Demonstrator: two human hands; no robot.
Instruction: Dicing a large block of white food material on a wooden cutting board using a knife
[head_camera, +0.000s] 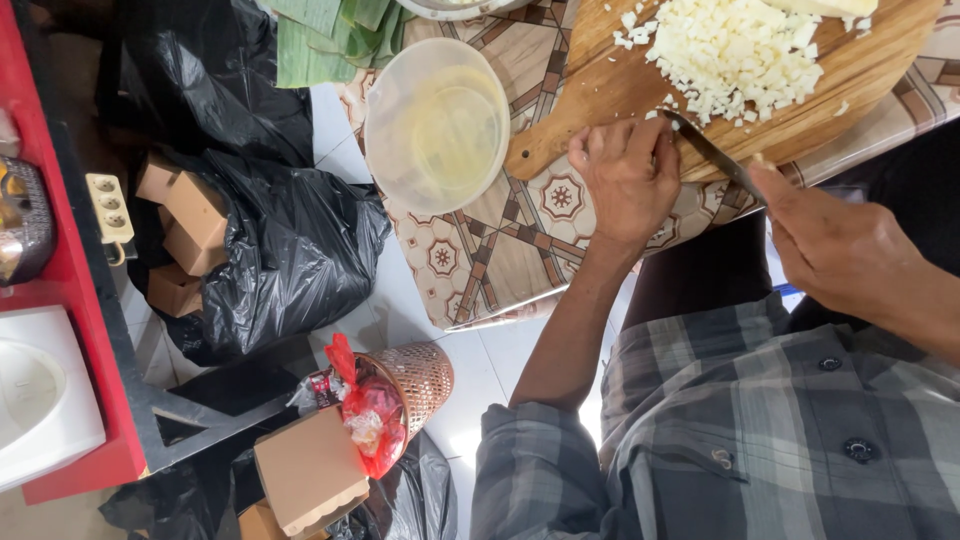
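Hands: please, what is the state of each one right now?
Left hand: fingers curled, resting on the wooden cutting board, holding nothing visible.
Right hand: closed on the knife.

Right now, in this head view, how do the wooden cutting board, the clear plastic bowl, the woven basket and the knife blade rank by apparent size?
1. wooden cutting board, though partly cut off by the frame.
2. clear plastic bowl.
3. woven basket, which sits lower, farther from the camera, so this is unsure.
4. knife blade.

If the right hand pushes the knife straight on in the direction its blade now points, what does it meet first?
The right hand holds a dark-bladed knife whose tip points at the heap of small white diced pieces on the round wooden cutting board. That heap probably comes first; the left hand lies just beside the line.
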